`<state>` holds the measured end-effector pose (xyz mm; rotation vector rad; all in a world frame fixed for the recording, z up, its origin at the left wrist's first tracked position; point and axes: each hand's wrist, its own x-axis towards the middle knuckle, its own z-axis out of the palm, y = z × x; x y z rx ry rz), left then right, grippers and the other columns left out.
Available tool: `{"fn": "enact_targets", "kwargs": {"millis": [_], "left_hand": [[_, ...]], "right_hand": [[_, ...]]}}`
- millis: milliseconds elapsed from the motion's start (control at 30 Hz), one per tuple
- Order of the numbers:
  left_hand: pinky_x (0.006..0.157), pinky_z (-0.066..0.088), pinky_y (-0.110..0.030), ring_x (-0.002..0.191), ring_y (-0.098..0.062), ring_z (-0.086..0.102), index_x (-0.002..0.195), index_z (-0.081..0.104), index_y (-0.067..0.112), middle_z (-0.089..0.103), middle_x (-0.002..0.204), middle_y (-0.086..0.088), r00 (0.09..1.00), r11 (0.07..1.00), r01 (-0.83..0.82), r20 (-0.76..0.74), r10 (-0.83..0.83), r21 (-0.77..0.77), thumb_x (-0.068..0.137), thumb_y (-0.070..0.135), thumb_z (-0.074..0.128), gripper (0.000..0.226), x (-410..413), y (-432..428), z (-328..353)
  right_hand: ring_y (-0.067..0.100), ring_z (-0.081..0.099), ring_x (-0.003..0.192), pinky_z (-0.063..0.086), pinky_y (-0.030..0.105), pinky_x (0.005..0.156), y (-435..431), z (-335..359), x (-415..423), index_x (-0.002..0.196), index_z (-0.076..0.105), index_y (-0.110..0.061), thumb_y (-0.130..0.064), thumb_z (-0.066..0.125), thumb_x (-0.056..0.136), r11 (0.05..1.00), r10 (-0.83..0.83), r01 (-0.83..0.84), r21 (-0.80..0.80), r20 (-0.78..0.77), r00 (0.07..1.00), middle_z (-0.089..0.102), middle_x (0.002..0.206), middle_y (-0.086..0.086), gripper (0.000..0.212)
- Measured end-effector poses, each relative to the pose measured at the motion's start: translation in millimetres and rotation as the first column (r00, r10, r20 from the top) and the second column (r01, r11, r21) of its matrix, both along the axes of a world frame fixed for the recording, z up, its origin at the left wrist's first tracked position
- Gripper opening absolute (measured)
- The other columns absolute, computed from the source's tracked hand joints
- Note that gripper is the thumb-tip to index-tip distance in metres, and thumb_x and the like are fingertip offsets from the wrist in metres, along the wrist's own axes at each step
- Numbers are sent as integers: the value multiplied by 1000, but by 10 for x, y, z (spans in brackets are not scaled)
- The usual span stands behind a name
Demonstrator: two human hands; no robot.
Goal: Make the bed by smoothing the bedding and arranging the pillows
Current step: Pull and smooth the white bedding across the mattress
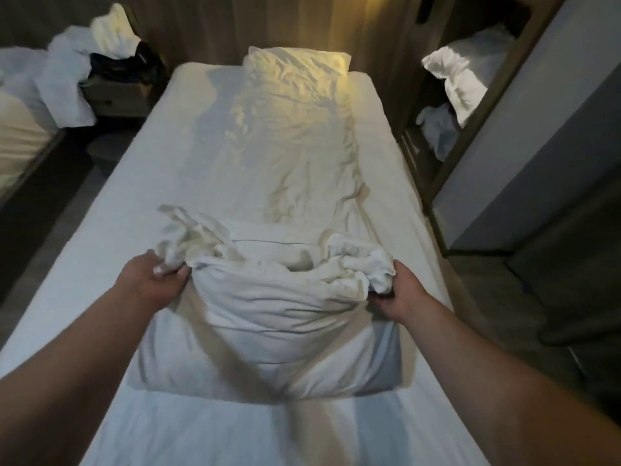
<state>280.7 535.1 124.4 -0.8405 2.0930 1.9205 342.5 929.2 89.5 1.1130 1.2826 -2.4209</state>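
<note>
A narrow bed with a white fitted sheet runs away from me. A white pillow lies at its head under warm lamp light. A crumpled white duvet stretches down the middle, its near end bunched into a thick fold. My left hand grips the bunched fabric at the fold's left corner. My right hand grips the bunched fabric at the right corner. Both forearms reach in from the bottom of the view.
At the left a bedside cabinet carries a pile of white linen and a dark bag. A second bed's edge shows far left. A mirror or wardrobe frame stands close on the right, showing a white pillow.
</note>
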Motion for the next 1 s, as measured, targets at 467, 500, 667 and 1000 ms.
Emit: {"fn": "enact_targets", "kwargs": {"millis": [467,500,667,1000], "left_hand": [[89,51,-40,106,-26,62,115,58,13,67,109,-6,932,813,350,83,-354,-465,54,56,76,76,-732,-177,-1304],[79,53,-36,94,-22,67,101,66,16,71,96,-1,924,800,349,39,-380,-488,56,54,74,59,-770,-198,-1359],[71,48,-33,71,-12,64,73,66,19,68,73,3,981,863,-30,-179,-70,-504,63,69,64,51,-1248,-477,-1405],[94,45,-46,111,-45,57,113,56,-2,61,117,-27,995,775,32,97,37,-631,62,70,59,89,-1672,-293,-2125]], "right_hand": [[25,58,113,48,34,94,91,-1082,-644,139,41,-6,-56,80,66,495,198,-418,762,369,908,57,133,9,96],[17,64,96,51,28,80,114,-1097,-667,128,54,-9,-52,82,67,529,211,-387,756,324,922,65,117,4,79],[17,65,82,52,27,78,305,-945,-1003,101,67,-17,-48,81,71,599,47,-79,797,64,997,70,92,0,45],[28,63,104,50,35,91,150,-1585,-1449,121,57,-7,-53,79,70,552,0,-213,806,255,967,65,117,13,72]]}}
